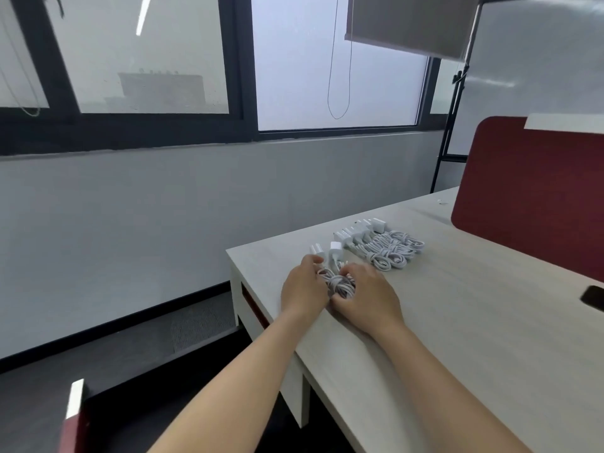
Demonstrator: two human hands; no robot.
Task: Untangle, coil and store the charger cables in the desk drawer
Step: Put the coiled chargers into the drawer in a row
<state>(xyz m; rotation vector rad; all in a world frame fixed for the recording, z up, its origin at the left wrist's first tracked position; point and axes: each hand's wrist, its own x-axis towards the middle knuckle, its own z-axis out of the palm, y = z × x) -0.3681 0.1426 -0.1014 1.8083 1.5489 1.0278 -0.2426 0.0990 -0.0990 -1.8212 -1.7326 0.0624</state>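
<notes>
Desk point(457, 322), near corner: left hand point(304, 287) and right hand point(367, 297) both curled round one white coil point(341, 286), probably so it cannot spring loose; beyond, finished coils point(390, 251) lie in a row, adapters point(359, 230) aligned, seemingly awaiting storage.

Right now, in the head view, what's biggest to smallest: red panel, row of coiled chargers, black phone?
1. red panel
2. row of coiled chargers
3. black phone, though the edge cuts it off

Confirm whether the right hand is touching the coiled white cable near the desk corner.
Touching. The head view shows the right hand with fingers curled onto the coiled cable, with no gap between them.
</notes>
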